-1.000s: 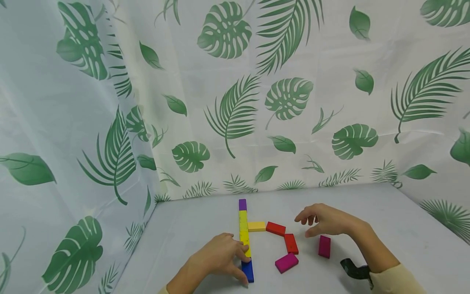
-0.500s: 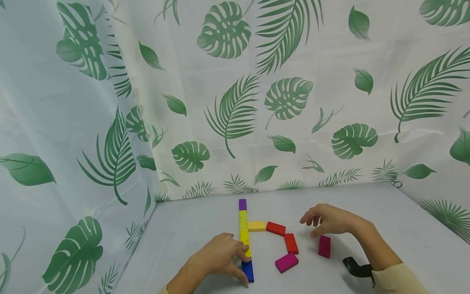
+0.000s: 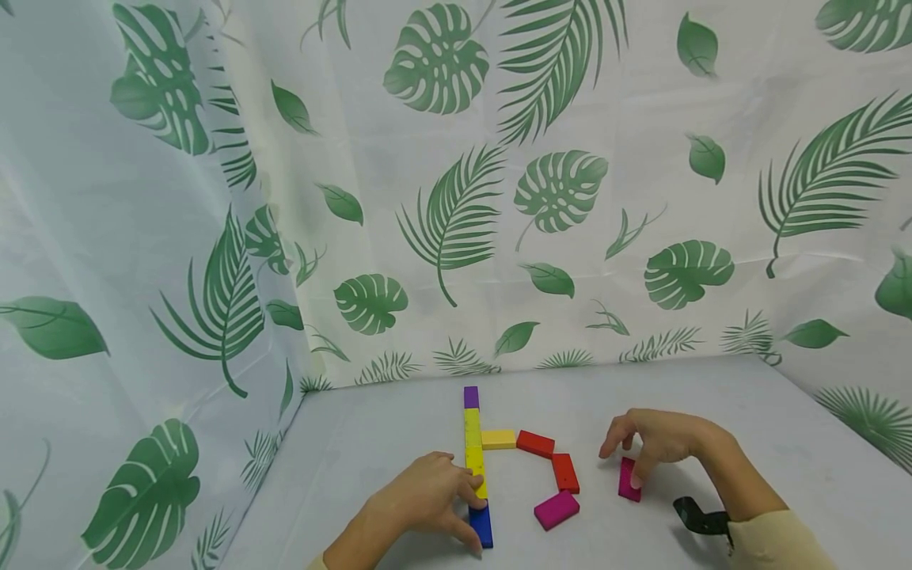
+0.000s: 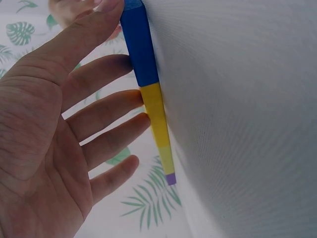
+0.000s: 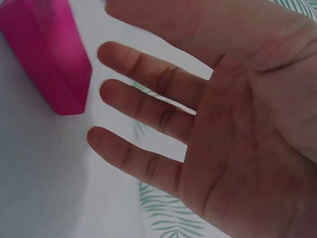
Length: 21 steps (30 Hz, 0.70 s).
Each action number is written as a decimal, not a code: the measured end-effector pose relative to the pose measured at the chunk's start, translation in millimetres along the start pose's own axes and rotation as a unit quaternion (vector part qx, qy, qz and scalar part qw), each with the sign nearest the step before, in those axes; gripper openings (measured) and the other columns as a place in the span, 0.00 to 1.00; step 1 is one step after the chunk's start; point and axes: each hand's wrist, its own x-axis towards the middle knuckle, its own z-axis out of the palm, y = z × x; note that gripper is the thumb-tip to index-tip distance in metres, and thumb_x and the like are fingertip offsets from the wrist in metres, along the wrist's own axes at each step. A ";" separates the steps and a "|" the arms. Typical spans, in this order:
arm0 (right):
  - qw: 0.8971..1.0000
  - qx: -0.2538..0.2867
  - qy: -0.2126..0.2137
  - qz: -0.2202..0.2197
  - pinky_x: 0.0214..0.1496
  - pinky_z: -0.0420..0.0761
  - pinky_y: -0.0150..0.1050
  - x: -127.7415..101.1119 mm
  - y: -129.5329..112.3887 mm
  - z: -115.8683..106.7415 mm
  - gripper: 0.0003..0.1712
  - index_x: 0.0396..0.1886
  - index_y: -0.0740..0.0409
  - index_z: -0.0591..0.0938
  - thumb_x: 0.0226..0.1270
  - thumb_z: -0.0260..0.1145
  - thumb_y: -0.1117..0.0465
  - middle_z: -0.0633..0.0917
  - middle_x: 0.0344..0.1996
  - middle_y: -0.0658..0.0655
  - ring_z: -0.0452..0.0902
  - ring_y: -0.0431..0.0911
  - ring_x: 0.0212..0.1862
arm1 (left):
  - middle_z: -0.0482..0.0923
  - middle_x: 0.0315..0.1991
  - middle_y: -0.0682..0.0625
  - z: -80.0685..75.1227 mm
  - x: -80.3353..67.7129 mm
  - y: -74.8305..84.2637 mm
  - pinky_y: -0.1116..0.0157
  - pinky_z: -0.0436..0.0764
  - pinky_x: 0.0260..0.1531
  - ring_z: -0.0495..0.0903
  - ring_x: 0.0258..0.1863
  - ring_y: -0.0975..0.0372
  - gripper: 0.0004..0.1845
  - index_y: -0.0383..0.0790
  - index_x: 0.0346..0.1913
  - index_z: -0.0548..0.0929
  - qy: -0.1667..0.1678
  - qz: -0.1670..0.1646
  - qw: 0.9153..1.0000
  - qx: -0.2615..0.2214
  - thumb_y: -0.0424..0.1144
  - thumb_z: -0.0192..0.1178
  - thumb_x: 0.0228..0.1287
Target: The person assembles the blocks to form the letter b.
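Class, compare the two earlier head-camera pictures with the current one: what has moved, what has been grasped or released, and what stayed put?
The right hand has moved right and down from above the red blocks to the lone magenta block, fingers now reaching its top; the wrist view shows no firm grip yet. Nothing was released. The left hand stays against the yellow-and-blue strip, and every block lies where it was.

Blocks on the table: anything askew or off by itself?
The straight column under the left hand looks tidy. The yellow, two red and magenta blocks curve off unevenly. One magenta block lies apart, under the right hand.
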 end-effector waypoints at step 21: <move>0.999 -0.038 0.019 -0.030 0.48 0.81 0.49 16.2 10.2 12.2 0.21 0.41 0.45 0.87 0.49 0.83 0.69 0.82 0.42 0.51 0.74 0.50 0.49 | 0.84 0.61 0.63 -1.1 -0.4 0.4 0.55 0.73 0.73 0.80 0.64 0.72 0.28 0.68 0.52 0.90 0.001 -0.002 1.000 -0.010 0.71 0.74 0.48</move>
